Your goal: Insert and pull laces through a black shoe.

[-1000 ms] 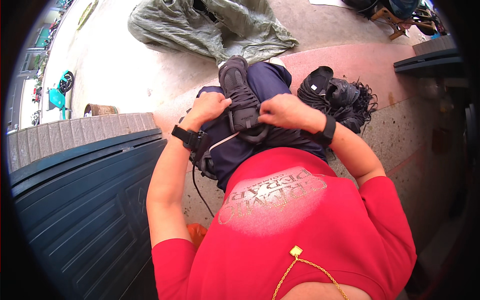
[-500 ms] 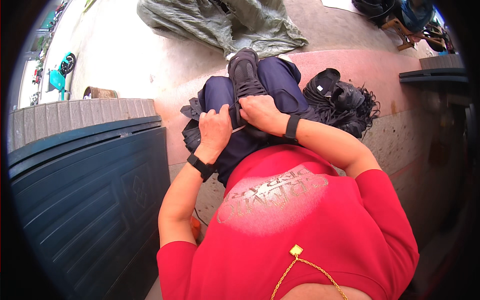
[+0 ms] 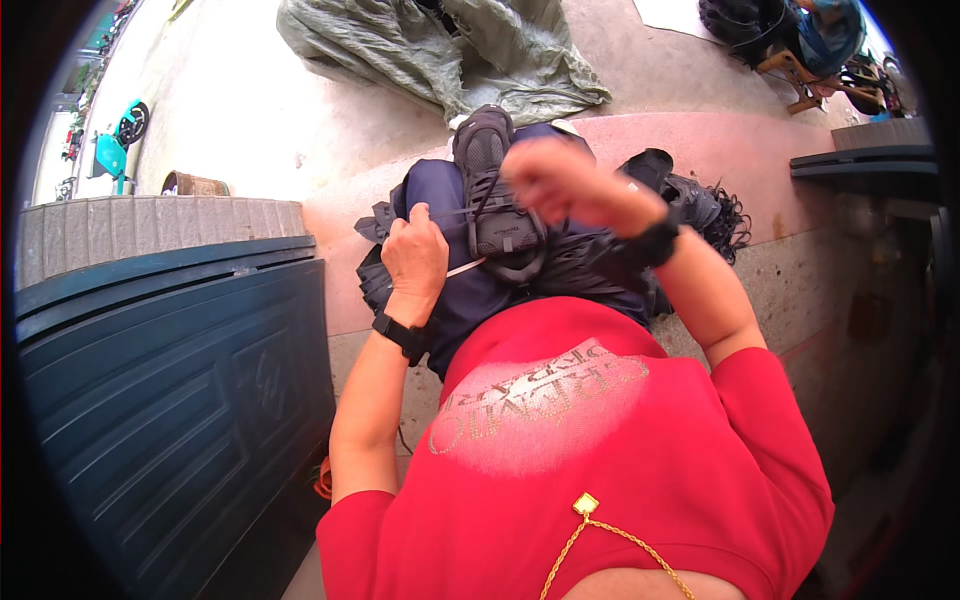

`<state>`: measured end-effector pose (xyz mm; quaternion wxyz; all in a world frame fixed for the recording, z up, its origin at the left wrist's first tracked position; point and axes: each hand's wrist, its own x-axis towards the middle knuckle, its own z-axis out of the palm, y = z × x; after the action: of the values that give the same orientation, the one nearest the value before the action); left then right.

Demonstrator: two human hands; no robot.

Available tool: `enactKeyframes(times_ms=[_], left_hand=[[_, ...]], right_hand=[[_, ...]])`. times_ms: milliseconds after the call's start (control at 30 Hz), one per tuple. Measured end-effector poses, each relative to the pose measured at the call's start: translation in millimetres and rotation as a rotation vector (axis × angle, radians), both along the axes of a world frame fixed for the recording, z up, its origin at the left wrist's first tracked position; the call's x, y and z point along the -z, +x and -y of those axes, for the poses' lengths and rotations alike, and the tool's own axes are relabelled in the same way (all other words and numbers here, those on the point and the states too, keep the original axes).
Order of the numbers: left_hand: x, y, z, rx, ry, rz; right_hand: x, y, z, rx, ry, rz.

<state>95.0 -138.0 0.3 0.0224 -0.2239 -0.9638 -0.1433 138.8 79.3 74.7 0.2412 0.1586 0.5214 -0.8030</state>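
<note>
A black mesh shoe (image 3: 487,150) rests on my lap, its toe pointing away from me. Dark shoelace (image 3: 455,212) stretches from the shoe's lacing to my left hand (image 3: 415,255), which is closed with the thumb and fingertip pinching it. Just right of that hand, a thin pale strip (image 3: 466,267) lies by the shoe's heel end; what it is I cannot make out. My right hand (image 3: 575,187) is raised over the right side of the shoe, smeared by motion. Its fingers look curled, but whether they hold lace is unclear.
A heap of black shoe uppers with loose laces (image 3: 705,210) lies to my right, and more dark pieces (image 3: 375,275) are by my left leg. A grey-green woven sheet (image 3: 400,50) spreads ahead. Dark blue panelled door (image 3: 180,400) stands left; a wooden stool (image 3: 790,75) is far right.
My right hand has lifted off the lacing and swung right and toward me, uncovering the shoe's tongue. The left hand has moved slightly left and back, with lace now drawn out to it.
</note>
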Motion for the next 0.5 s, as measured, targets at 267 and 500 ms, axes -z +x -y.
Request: enactKeyframes(times_ms=[267,500], left_hand=[[-5.3,-33.1,-46.4,0.313,0.242,0.195],[-53.7,-50.2,-85.6,0.818,0.289,1.272]], right_hand=[[-110.5,21.2,-69.4,0.106,-0.496,-0.624],[-107.1,-1.9,-37.8,0.116,-0.502,-0.592]])
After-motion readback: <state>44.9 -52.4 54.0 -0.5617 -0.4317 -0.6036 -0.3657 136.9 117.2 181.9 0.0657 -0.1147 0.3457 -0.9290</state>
